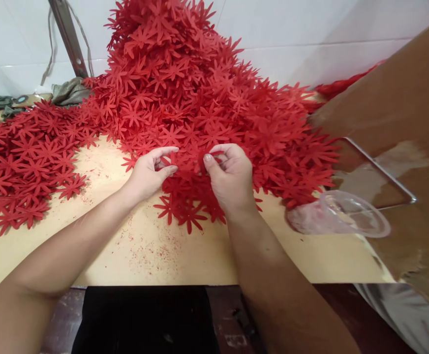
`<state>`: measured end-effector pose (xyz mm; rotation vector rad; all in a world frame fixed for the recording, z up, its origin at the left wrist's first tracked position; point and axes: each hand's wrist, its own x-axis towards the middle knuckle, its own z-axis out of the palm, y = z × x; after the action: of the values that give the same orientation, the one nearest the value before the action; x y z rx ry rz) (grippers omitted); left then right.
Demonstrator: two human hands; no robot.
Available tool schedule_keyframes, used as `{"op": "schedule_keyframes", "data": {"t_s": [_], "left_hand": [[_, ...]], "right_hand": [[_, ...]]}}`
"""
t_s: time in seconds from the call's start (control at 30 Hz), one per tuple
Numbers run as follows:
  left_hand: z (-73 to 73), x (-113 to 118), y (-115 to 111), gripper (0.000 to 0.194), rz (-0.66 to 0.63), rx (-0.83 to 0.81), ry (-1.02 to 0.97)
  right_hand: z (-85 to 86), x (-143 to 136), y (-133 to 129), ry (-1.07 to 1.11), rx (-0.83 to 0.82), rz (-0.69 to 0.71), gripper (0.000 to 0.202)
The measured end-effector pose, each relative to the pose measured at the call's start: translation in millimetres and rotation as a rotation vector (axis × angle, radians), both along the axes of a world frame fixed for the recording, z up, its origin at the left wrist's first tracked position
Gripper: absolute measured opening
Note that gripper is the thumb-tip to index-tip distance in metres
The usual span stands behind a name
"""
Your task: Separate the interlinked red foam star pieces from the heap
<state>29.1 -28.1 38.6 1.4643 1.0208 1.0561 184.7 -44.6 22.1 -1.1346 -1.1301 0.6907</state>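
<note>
In the head view, a big heap of red flower-shaped cutouts [185, 93] with narrow pointed petals covers the middle of the table. My left hand [148, 169] has its thumb and forefinger closed on the edge of a red cutout [189, 158] at the near side of the heap. Across from it, my right hand [233, 172] pinches red petals on the other side between thumb and bent fingers. Whether both hands hold one cutout or separate ones is hard to make out against the heap. More cutouts [183, 211] lie just below, between my forearms.
A smaller pile of red cutouts [26, 157] spreads at the left. A clear plastic cup [336, 214] lies on its side at the right, next to a brown board [402, 123] with a metal handle. Red crumbs dot the pale tabletop [126, 265]. A white tiled wall stands behind.
</note>
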Motion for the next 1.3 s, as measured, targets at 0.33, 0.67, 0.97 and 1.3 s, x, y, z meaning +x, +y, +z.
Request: {"op": "schedule_keyframes", "data": {"t_s": [0.33, 0.67, 0.97, 1.3], "left_hand": [[-10.1, -6, 5, 0.027, 0.176, 0.247, 0.287], [-0.8, -2, -10, 0.03, 0.027, 0.413, 0.361], [-4.5, 2, -16, 0.019, 0.026, 0.2, 0.249], [-11.2, 5, -7, 0.013, 0.129, 0.159, 0.216]], "right_hand": [[1.3, 0, -3, 0.062, -0.087, 0.09, 0.016], [-5.8, -10, -5, -0.169, 0.033, 0.205, 0.026], [-8.8, -8, -7, -0.117, -0.034, 0.282, 0.033], [6.3, -11, -12, 0.052, -0.169, 0.117, 0.043]]}}
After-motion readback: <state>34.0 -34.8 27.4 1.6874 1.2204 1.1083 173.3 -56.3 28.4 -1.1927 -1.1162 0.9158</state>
